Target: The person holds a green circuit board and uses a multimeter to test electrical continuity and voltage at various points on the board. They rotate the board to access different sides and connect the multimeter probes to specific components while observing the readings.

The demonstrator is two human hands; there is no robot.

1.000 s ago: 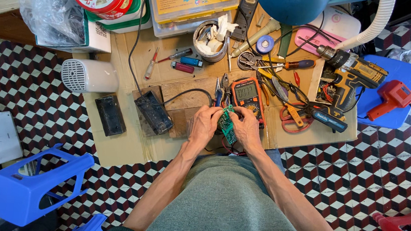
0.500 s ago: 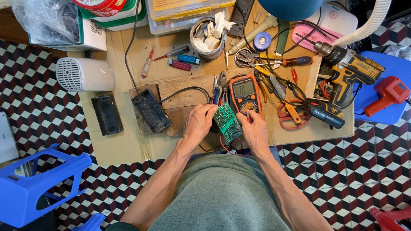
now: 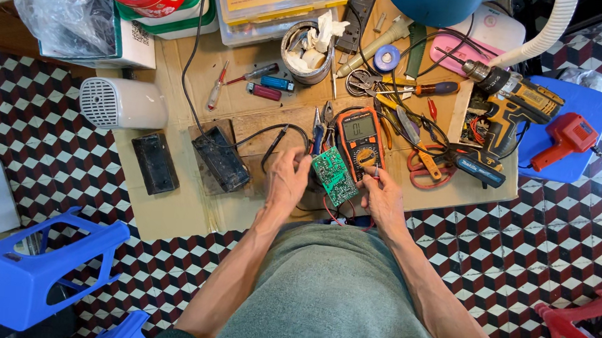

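Left hand (image 3: pixel 287 179): fingers pinching the edge of a green circuit board (image 3: pixel 336 176), tilted above the surface (image 3: pixel 171 213). Right hand (image 3: pixel 384 196): apparently pinching a probe, beside the orange multimeter (image 3: pixel 361 141). Board bare; wires attached.

floor (image 3: pixel 48 144): cube-pattern tiles, red/black/white | blue plastic stool (image 3: pixel 32 270) lower left | red stool (image 3: pixel 586 337) lower right | daylight

Improvised electronics repair workshop on a tiled floor (image 3: pixel 48 151), low cardboard-covered bench (image 3: pixel 171 209) at frame centre — orange multimeter (image 3: pixel 359 141), bare green circuit board (image 3: pixel 336 176), screwdrivers (image 3: pixel 216 94) and pliers (image 3: pixel 425 163), cordless drill (image 3: pixel 510 106) at upper right, blue plastic stools (image 3: pixel 32 270) at lower left.
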